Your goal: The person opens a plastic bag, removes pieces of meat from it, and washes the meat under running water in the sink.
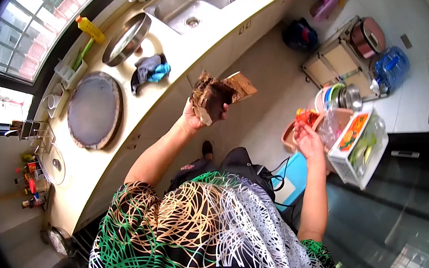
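Observation:
My left hand (194, 116) is closed around a dark brown, rough-edged chunk (208, 98) that looks like broken wood, lifted in front of the counter. A lighter brown flat piece (240, 85) sticks out on its right side, and crumbly bits line its top. My right hand (308, 140) is held out low to the right, palm up with the fingers loosely apart. Just beyond its fingertips is a red-orange packet (307, 116), overlapping the fingers in this view. Close by are a pink basin (289, 138) and a white box with an orange label (358, 150).
Along the counter (105, 167) are a round wooden board (95, 110), a metal pan (127, 39), dark and blue cloths (150, 71) and a sink (189, 7). On the right stand metal bowls (349, 98), a blue water jug (392, 69) and a pink pot (367, 38).

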Available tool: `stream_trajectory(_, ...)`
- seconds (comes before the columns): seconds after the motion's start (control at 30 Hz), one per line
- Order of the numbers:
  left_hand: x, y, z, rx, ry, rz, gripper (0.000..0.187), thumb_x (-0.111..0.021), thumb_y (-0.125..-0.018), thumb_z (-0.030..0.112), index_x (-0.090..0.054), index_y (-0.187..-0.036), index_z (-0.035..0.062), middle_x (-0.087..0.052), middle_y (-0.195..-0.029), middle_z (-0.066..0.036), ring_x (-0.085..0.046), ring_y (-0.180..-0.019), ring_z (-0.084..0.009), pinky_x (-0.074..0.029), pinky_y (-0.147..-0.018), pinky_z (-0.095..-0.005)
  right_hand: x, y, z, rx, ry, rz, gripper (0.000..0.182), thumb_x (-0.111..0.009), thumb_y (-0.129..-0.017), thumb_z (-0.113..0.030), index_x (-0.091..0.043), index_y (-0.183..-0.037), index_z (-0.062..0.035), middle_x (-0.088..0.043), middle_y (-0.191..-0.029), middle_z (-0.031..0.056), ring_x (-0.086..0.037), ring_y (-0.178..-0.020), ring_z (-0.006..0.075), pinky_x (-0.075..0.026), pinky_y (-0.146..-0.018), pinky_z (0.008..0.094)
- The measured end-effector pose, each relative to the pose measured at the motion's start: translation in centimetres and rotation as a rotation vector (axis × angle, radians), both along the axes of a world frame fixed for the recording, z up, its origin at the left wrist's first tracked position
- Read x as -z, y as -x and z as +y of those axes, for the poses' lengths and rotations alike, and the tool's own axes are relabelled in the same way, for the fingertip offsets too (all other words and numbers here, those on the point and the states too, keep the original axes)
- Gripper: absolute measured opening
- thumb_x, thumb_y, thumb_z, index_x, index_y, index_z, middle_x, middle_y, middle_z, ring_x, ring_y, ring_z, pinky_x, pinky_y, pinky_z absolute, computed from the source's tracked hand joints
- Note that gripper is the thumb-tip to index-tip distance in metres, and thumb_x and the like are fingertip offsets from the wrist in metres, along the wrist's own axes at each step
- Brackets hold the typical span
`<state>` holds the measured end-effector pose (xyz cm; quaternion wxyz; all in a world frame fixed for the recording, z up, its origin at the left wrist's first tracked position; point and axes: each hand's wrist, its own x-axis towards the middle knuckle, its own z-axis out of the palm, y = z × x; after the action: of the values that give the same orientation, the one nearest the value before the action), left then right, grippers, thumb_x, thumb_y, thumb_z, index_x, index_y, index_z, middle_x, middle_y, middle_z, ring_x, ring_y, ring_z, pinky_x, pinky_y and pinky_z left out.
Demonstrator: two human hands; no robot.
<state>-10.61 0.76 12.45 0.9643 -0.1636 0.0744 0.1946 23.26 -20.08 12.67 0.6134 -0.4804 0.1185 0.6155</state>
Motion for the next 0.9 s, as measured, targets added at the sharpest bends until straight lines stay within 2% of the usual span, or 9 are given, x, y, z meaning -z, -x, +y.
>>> stream_trajectory(0.07, -1.1, -0.5, 0.4, -0.025, -0.024, -0.066, 0.043, -0.055, -0.080, 0.038, -0.055, -0.118, 0.0181, -0.053, -0.117, -0.013, -0.053, -0.092, -0.0364, -0.043, -0.082, -0.0555, -1.5, 0.0, -0.2, -0.050, 0.006, 0.011, 0.021, -0.055, -0.086, -0.013, -0.057, -0.102, -0.0008, -0.061, -0.100, 0.0117, -0.058, -0.093, 0.0210, -0.047, -0.079, 0.0334)
stream_trajectory(0.13, -0.9, -0.8, 0.4, -0.004, 0.046, 0.023, 0.042, -0.057, -0.080, 0.042, -0.056, -0.117, 0.0236, -0.051, -0.119, -0.013, -0.051, -0.095, -0.0359, -0.039, -0.084, -0.0657, -2.1, -0.7, -0.8, -0.039, 0.063, -0.016, 0.020, -0.054, -0.086, -0.014, -0.057, -0.102, -0.0010, -0.061, -0.099, 0.0110, -0.058, -0.091, 0.0205, -0.047, -0.078, 0.0324)
stream_trajectory(0.17, -0.6, -0.9, 0.2, -0.004, 0.046, 0.046, 0.043, -0.058, -0.079, 0.043, -0.056, -0.117, 0.0239, -0.052, -0.119, -0.013, -0.051, -0.096, -0.0359, -0.037, -0.086, -0.0667, -1.9, -1.3, -0.9, -0.029, 0.083, -0.021, 0.021, -0.054, -0.086, -0.014, -0.057, -0.102, -0.0009, -0.061, -0.099, 0.0111, -0.058, -0.091, 0.0204, -0.047, -0.078, 0.0321)
stream_trajectory(0.37, -0.1, -2.6, 0.4, -0.051, 0.171, 0.158, 0.052, -0.063, -0.071, 0.034, -0.054, -0.118, 0.0136, -0.052, -0.119, -0.014, -0.051, -0.099, -0.0364, -0.042, -0.084, -0.0573, -2.4, -5.2, 1.8, -0.049, 0.024, -0.006, 0.020, -0.052, -0.087, -0.012, -0.057, -0.102, -0.0006, -0.061, -0.099, 0.0110, -0.058, -0.089, 0.0199, -0.048, -0.077, 0.0313)
stream_trajectory(0.5, 0.4, -4.2, 6.1, -0.130, 0.225, 0.263, 0.055, -0.066, -0.069, 0.032, -0.053, -0.118, 0.0118, -0.052, -0.116, -0.016, -0.050, -0.101, -0.0361, -0.044, -0.084, -0.0524, -4.3, -7.7, 13.4, -0.185, 0.039, -0.080, 0.019, -0.051, -0.087, -0.011, -0.057, -0.102, -0.0008, -0.062, -0.097, 0.0111, -0.059, -0.086, 0.0186, -0.048, -0.074, 0.0302)
stream_trajectory(0.63, 0.7, -3.5, 7.0, -0.165, 0.166, 0.167, 0.057, -0.069, -0.066, 0.031, -0.053, -0.117, 0.0098, -0.053, -0.115, -0.016, -0.050, -0.102, -0.0361, -0.044, -0.085, -0.0515, -5.3, -7.9, 19.5, -0.374, -0.017, -0.218, 0.017, -0.052, -0.087, -0.010, -0.057, -0.101, -0.0016, -0.063, -0.094, 0.0113, -0.062, -0.083, 0.0182, -0.050, -0.070, 0.0289)
stream_trajectory(0.73, 1.8, -2.3, 6.4, -0.159, 0.109, 0.200, 0.056, -0.067, -0.068, 0.031, -0.053, -0.117, 0.0099, -0.053, -0.115, -0.016, -0.050, -0.101, -0.0363, -0.045, -0.085, -0.0514, -6.1, -6.7, 22.9, -0.490, 0.000, -0.441, 0.018, -0.052, -0.086, -0.010, -0.056, -0.101, -0.0016, -0.063, -0.095, 0.0117, -0.062, -0.081, 0.0177, -0.050, -0.067, 0.0278)
stream_trajectory(0.83, 2.0, -1.5, 5.8, -0.136, 0.187, 0.287, 0.052, -0.060, -0.078, 0.032, -0.048, -0.122, 0.0073, -0.051, -0.117, -0.022, -0.048, -0.108, -0.0389, -0.042, -0.090, -0.0543, -5.6, -6.5, 25.5, -0.552, -0.038, -0.675, 0.032, -0.056, -0.082, -0.011, -0.048, -0.112, -0.0008, -0.061, -0.095, 0.0101, -0.062, -0.080, 0.0172, -0.050, -0.065, 0.0258)
stream_trajectory(0.9, 5.6, -0.5, 5.4, -0.162, 0.137, 0.300, 0.051, -0.057, -0.083, 0.033, -0.045, -0.123, 0.0037, -0.050, -0.117, -0.024, -0.047, -0.111, -0.0396, -0.038, -0.095, -0.0547, -4.4, -6.5, 27.2, -0.569, -0.063, -0.849, 0.045, -0.060, -0.078, -0.009, -0.042, -0.118, -0.0019, -0.057, -0.103, 0.0112, -0.061, -0.081, 0.0176, -0.051, -0.064, 0.0255)
